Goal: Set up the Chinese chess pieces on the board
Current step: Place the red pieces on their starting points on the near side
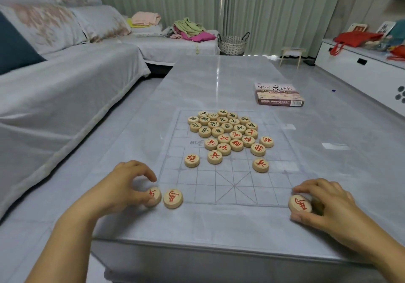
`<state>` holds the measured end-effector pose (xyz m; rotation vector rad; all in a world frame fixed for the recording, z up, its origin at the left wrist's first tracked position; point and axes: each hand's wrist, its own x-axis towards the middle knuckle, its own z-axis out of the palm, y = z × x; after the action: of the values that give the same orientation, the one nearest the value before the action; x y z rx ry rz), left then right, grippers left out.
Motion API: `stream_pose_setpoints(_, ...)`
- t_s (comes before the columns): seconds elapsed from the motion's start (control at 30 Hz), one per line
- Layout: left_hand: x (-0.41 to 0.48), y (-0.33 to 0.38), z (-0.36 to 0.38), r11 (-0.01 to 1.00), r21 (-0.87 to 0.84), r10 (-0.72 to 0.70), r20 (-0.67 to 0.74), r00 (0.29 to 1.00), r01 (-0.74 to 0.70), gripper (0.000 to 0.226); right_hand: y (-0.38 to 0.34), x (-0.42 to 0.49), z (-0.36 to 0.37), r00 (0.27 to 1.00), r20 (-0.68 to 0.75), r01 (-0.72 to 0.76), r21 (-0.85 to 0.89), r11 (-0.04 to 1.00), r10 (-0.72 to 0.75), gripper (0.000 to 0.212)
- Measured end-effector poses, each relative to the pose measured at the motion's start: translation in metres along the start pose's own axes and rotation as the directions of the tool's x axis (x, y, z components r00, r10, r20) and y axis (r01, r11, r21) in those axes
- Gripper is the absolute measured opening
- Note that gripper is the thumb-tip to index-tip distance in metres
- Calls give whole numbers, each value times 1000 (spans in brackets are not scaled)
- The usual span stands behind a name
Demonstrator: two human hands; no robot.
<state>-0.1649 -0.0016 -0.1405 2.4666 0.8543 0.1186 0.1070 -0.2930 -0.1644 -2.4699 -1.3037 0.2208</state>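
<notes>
- left hand point(129, 186) at the board's point(234, 187) 7 o'clock corner, fingers curled, pinching a red-lettered piece point(154, 195); a second red piece point(173, 198) sits just beside it
- right hand point(324, 203) at the 5 o'clock corner, fingers wrapped round another red disc point(299, 203)
- black-lettered pile point(221, 123) bunched toward 12 o'clock, red bunch point(236, 145) touching its near side, a few strays
- game box point(278, 95) off the board at 1 o'clock

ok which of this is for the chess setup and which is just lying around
For the job: clear gridded board sheet; heap of round wooden pieces, red and dark lettered; left hand gripping a red-lettered wooden disc; right hand gripping another red-lettered disc.
Lying about: purplish cardboard chess box; woven wicker basket; piled clothes on the sofa; red bag.
</notes>
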Motion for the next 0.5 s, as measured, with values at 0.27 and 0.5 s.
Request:
stream_pose_setpoints(0.27, 6, 24, 20, 996, 83, 28, 89, 996, -36, 41, -3, 1, -2, 1000, 22, -14, 29, 999, 14, 63)
stream_pose_setpoints(0.5, 13, 42, 17, 1000, -19, 6, -13, 1000, -6, 44, -8, 3, -6, 1000, -20, 1, 82, 997, 1, 78)
